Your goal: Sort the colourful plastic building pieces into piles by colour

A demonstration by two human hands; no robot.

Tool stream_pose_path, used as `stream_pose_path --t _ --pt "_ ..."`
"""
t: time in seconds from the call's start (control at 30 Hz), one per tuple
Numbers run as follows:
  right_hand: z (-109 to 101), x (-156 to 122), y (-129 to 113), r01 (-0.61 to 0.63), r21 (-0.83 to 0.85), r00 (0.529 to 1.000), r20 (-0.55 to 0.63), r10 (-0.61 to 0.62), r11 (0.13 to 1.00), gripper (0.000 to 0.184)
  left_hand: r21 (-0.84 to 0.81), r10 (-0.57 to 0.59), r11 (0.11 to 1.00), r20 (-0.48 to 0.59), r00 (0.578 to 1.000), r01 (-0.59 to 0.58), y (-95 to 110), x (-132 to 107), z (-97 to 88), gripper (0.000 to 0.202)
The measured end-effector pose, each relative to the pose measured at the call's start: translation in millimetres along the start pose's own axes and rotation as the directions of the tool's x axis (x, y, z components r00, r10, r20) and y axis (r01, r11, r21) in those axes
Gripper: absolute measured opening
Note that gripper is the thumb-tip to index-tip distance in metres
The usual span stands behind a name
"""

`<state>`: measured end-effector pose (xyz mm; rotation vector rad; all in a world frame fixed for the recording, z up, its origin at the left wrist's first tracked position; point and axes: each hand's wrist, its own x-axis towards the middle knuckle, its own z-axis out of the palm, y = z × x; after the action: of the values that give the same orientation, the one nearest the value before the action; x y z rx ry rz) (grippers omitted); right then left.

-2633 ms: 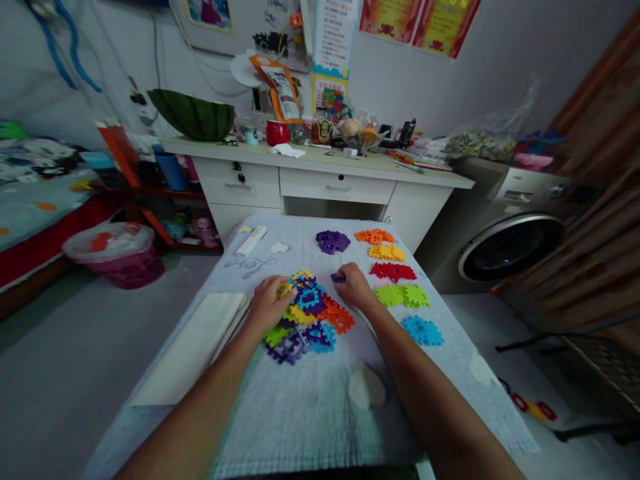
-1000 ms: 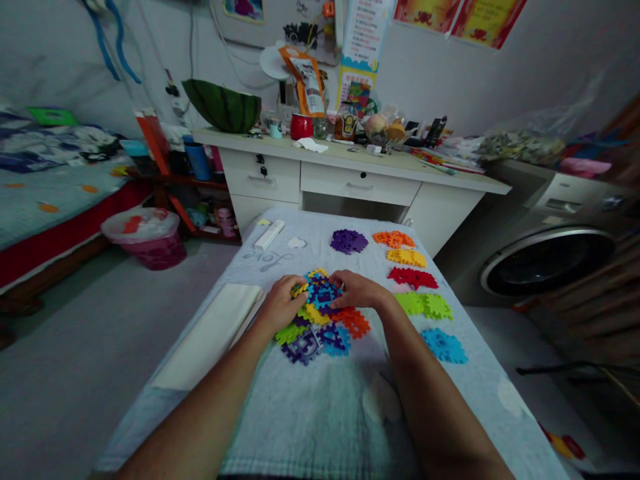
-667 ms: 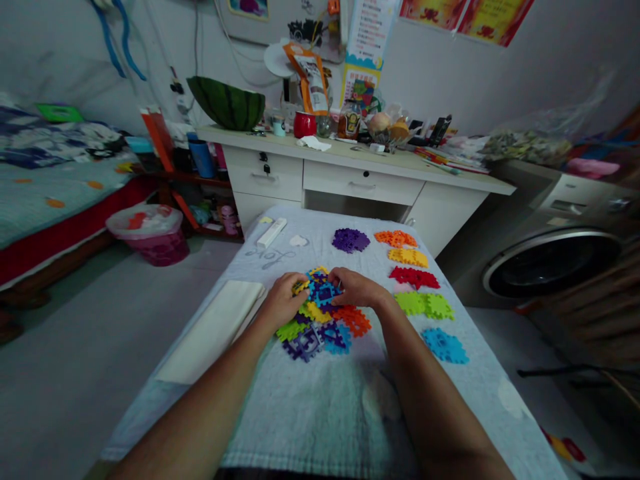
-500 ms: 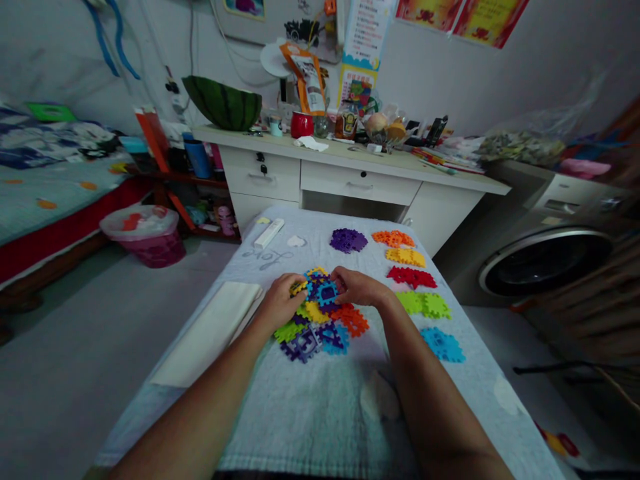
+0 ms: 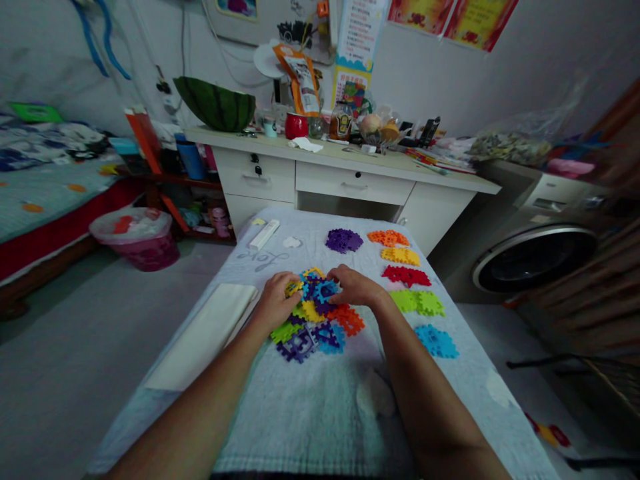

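A mixed heap of plastic interlocking tiles [image 5: 313, 311] in several colours lies on the cloth-covered table between my hands. At its left side my left hand [image 5: 280, 298] has thumb and fingers closed round a yellow interlocking tile [image 5: 293, 287]. My right hand [image 5: 354, 285] pinches a blue interlocking tile [image 5: 326, 291] at the heap's top right; some of its fingertips are hidden. Sorted by colour, other tiles form piles on the right: purple [image 5: 344, 241], orange [image 5: 387, 238], yellow [image 5: 400, 256], red [image 5: 406, 275], green [image 5: 417, 302] and blue [image 5: 437, 341].
A folded white sheet [image 5: 203, 337] lies left of my left forearm, with a white box-like bar [image 5: 265, 235] beyond it. Behind the table stands a white desk [image 5: 350, 180] with a watermelon half [image 5: 216, 104]. A washing machine [image 5: 540, 233] is on the right.
The whole view has shifted slightly to the left. Both hands stay at the heap, and the blue tile in my right hand has tilted a little.
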<state>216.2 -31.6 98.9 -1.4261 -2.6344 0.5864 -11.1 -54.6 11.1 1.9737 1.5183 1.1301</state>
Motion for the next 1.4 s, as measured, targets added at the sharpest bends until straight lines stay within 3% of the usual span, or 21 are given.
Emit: stream_pose_path --t 0.2,0.4,0.6,0.77,0.97,1.13,1.4 --pt "-28 -33 11 -0.047 0.047 0.994 -0.101 0.052 0.998 0.044 0.067 -0.01 0.998 0.022 1.0 0.009 5 0 -2.4 0.03" --pt "-53 -110 42 -0.199 0.099 0.959 -0.184 0.215 0.975 0.039 0.107 -0.006 0.994 0.058 0.998 0.0 6 1 -2.7 0.029" --pt "-34 -188 80 -0.401 0.179 0.869 -0.236 0.435 0.898 0.046 0.105 0.035 0.993 0.119 0.992 -0.048 6 0 -3.4 0.035" --pt "-9 -228 97 -0.467 0.208 0.831 -0.231 0.507 0.86 0.046 0.076 0.017 0.997 0.159 0.987 -0.029 7 -1 -3.3 0.047" --pt "2 -252 106 -0.509 0.22 0.791 -0.261 0.553 0.832 0.046 -0.003 -0.018 1.0 0.198 0.98 0.02 9 -1 -6.1 0.052" --pt "9 -255 116 -0.565 0.162 0.739 -0.337 0.584 0.809 0.043 -0.117 -0.059 0.989 0.231 0.971 0.087 14 -2 -8.4 0.054" --pt "18 -237 109 -0.555 0.057 0.796 -0.255 0.549 0.83 0.047 -0.235 -0.103 0.958 0.257 0.961 0.166 16 -2 -10.6 0.057"
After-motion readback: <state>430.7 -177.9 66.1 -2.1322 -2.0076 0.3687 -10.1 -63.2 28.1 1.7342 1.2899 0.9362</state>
